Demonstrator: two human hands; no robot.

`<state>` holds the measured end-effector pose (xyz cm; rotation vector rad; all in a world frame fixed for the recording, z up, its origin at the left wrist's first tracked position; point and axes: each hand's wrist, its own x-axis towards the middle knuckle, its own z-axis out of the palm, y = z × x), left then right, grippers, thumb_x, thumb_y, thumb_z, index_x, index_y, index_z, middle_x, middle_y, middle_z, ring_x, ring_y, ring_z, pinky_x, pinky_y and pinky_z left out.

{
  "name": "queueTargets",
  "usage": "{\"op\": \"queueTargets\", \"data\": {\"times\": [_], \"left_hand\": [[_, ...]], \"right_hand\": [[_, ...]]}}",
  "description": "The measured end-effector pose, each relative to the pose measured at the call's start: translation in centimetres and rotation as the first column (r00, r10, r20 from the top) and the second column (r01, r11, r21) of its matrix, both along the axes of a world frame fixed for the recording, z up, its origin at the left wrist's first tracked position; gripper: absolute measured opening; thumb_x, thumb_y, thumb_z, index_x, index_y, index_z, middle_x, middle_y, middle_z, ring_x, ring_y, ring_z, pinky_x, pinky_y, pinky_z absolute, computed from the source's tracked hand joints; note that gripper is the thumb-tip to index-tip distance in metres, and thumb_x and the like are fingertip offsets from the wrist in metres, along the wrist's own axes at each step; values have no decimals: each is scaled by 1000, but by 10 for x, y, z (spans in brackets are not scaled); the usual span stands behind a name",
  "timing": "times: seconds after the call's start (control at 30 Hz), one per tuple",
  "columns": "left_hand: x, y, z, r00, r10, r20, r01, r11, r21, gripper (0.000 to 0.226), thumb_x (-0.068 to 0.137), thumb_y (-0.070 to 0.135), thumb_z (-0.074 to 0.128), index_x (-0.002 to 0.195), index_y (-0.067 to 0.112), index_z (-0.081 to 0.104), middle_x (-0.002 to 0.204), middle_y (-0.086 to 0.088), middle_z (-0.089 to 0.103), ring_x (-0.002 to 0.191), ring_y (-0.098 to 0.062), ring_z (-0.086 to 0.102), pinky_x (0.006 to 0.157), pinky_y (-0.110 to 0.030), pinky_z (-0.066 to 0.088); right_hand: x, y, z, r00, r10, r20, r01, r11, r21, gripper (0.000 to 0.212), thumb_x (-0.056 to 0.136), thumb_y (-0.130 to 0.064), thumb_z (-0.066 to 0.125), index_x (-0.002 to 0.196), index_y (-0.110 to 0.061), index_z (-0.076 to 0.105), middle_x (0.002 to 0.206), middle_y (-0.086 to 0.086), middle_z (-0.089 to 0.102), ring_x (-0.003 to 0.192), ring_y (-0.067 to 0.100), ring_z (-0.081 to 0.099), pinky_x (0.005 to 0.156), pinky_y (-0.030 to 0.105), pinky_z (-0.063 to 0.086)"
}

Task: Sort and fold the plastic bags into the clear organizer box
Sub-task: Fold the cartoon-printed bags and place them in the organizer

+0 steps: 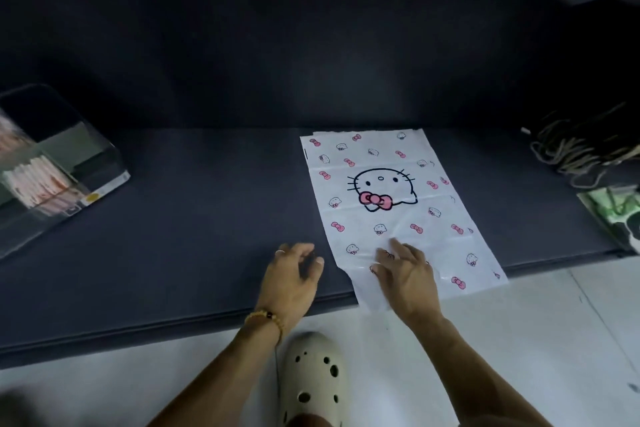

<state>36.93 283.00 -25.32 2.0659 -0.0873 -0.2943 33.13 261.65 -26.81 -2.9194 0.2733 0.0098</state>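
Your right hand (407, 279) fingers spread flat on cat-print bag (388, 198); left hand (291, 279) fingers loosely curled, holding nothing, just beside bag. No legible writing. Dark worktop (207, 218); white floor (519, 322).

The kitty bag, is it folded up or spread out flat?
Spread out flat. The kitty bag lies open on the dark mat, whole picture showing.

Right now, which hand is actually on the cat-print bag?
The right hand: its spread fingers press the near end of the cat-print bag. The left hand, with the bead bracelet, hovers loosely curled beside the bag, over the dark mat.
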Motion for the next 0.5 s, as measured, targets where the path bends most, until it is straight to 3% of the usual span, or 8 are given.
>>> {"op": "queueTargets", "data": {"times": [0.07, 0.13, 0.2, 0.23, 0.3, 0.37, 0.43, 0.5], "left_hand": [[-3, -8, -3, 987, -140, 76, 130, 984, 126, 42, 90, 35, 57, 129, 22, 52, 128, 6, 47, 119, -12, 46, 99, -24, 39], [-3, -15, -4, 935, -311, 174, 254, 924, 285, 63, 87, 44, 57, 142, 23, 36, 143, 7, 36, 136, -15, 27, 113, -29, 22], [3, -19, -3, 839, -476, 262, 295, 804, 516, 83, 85, 53, 54, 150, 23, 13, 156, 5, 17, 146, -16, -2, 118, -40, -5], [8, -19, -1, 797, -523, 303, 265, 753, 602, 88, 84, 56, 54, 151, 23, 7, 158, 1, 8, 145, -18, -12, 116, -44, -13], [18, -14, 5, 760, -548, 351, 206, 714, 669, 87, 82, 53, 59, 151, 28, 10, 156, -9, 8, 145, -26, -9, 117, -47, -8], [26, -6, 12, 754, -515, 407, 159, 745, 648, 77, 77, 43, 71, 143, 30, 35, 147, -17, 29, 142, -35, 17, 115, -48, 16], [32, 2, 14, 740, -474, 478, 93, 776, 624, 49, 71, 35, 79, 117, 25, 64, 134, -19, 47, 133, -37, 37, 105, -47, 34], [37, 12, 13, 768, -439, 466, 40, 760, 649, 22, 77, 35, 73, 94, 22, 71, 131, -15, 52, 134, -32, 36, 104, -44, 32]], "right_hand": [[2, -1, 2, 1000, 20, 3, -20, 998, 53, 24, 94, -25, 58, 112, -13, 69, 136, 10, 55, 122, 36, 46, 94, 45, 45], [4, -3, 11, 998, 49, 27, -53, 983, 175, 23, 96, -24, 57, 111, -14, 72, 131, 8, 60, 119, 32, 50, 95, 44, 46], [7, 1, 23, 988, 131, 80, -150, 934, 323, 22, 97, -22, 54, 87, -8, 69, 94, 3, 69, 90, 25, 60, 78, 40, 50], [10, 7, 29, 982, 166, 94, -190, 905, 382, 28, 98, -22, 53, 75, -7, 60, 73, -2, 60, 72, 20, 55, 68, 37, 48], [15, 22, 36, 979, 189, 75, -202, 860, 469, 36, 98, -25, 53, 69, -4, 49, 59, 1, 42, 57, 17, 40, 58, 37, 41], [20, 38, 41, 978, 205, 45, -196, 815, 546, 38, 98, -30, 53, 73, -1, 55, 64, 12, 46, 57, 22, 42, 55, 39, 44], [24, 52, 43, 970, 237, 51, -221, 778, 588, 32, 98, -30, 52, 81, -5, 64, 67, 13, 52, 54, 16, 41, 55, 34, 44], [27, 64, 45, 964, 258, 58, -244, 783, 573, 23, 98, -32, 52, 97, -19, 70, 70, 7, 58, 57, 9, 42, 59, 29, 44]]}}
